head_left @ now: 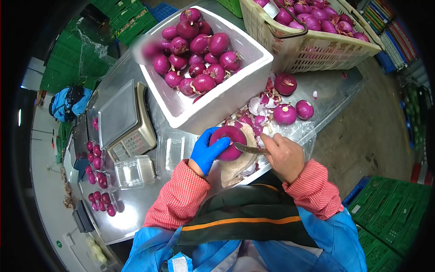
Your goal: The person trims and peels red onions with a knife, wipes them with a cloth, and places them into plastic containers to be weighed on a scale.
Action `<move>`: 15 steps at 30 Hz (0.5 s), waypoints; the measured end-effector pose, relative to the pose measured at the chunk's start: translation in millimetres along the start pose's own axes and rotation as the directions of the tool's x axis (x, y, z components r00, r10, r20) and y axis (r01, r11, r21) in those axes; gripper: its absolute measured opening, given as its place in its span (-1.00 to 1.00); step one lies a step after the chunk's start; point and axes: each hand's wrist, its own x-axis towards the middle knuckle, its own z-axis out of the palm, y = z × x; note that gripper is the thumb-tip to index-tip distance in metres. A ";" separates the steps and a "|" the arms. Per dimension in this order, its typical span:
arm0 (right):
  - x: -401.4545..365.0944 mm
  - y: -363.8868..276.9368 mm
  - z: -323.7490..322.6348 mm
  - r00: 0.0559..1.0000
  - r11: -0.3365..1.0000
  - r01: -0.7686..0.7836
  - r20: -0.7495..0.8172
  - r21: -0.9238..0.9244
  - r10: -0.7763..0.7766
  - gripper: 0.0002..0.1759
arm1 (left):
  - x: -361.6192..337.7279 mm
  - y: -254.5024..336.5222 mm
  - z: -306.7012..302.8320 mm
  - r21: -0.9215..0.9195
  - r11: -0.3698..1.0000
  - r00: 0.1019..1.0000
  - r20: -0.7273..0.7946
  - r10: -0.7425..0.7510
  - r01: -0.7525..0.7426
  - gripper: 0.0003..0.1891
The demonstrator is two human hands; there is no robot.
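My left hand (207, 149), in a blue glove, is closed around a large red onion (232, 136). Bare and closed, my right hand (286, 157) grips a small curved knife (252, 149), whose blade tip meets the onion's face. Below them lie a beige cloth (235, 170) and a heap of onion skins (258, 109). Several whole onions, one a peeled-looking red onion (285, 114), rest on the metal table just beyond my right hand. A white foam box (222, 97) holding many red onions stands directly ahead of my hands.
A cream plastic crate (312, 54) full of onions stands at the back right. Left of the box are a weighing scale (131, 143), clear plastic trays (135, 172) and packed small onions (103, 203). Green crates (389, 208) are stacked at the lower right, beyond the table edge.
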 end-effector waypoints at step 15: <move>0.2 8.9 56.8 0.860 0.615 -0.510 0.350 0.601 0.372 -0.49 | 4.3 -23.5 0.7 0.072 0.995 0.993 -0.087 0.082 -0.076 -0.52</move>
